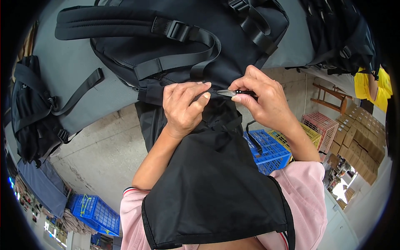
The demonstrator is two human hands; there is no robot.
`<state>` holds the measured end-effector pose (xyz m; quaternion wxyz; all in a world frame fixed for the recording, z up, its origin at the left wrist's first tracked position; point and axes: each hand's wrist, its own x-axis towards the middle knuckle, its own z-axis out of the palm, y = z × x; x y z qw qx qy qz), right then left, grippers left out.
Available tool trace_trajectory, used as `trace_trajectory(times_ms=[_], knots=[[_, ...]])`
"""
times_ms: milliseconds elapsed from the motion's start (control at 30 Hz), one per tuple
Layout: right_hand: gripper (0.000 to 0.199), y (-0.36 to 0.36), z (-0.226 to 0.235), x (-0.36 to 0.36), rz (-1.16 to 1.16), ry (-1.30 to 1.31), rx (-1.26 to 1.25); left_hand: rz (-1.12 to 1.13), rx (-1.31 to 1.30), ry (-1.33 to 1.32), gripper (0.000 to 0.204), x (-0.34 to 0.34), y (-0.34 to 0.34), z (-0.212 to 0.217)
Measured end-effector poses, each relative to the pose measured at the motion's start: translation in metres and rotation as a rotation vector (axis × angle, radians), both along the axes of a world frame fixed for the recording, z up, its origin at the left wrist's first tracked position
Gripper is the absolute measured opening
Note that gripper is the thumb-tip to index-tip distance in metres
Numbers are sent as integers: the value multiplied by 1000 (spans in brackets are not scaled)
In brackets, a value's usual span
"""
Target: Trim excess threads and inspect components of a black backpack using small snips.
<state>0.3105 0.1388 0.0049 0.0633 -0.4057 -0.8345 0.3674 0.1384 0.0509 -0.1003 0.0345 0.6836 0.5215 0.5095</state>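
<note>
A black backpack (175, 54) lies on the grey table before me, its padded strap (108, 23) and webbing with a buckle uppermost. My left hand (183, 104) pinches the dark fabric at the backpack's near edge between thumb and fingers. In my right hand (262, 98) is a small pair of thread snips (227, 93) with metal blades and a black handle. The blades point left and meet the fabric's edge just beside my left fingertips; whether they are cutting cannot be made out. Black cloth (221, 187) hangs over my front, below both hands.
More black bags lie at the left (35, 108) and far right (341, 33) of the table (83, 58). Blue crates (266, 148), a pink crate (320, 129), stacked cartons (362, 137) and a wooden stool (329, 98) stand on the floor. Someone's yellow clothing (381, 87) shows at right.
</note>
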Motion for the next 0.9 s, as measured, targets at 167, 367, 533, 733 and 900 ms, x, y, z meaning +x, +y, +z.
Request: trace_trajectory(times_ms=[167,367,533,733,900], knots=[[12,3,2,-2,79,-104,96,-4,-17,-8,26,-2,1,-3],[14,-9,-20,9,-275,228,-242,-3,-9,-18,25,-1,0,-2],[13,-9,-12,5,-121,143,-52,-6,3,-15,25,-2,0,-3],[12,-9,-5,-1,-93,115,6,35,35,-6,16,-3,2,-1],[30,-23,-12,27,-449,463,-165,47,65,-3,19,-28,-10,57]])
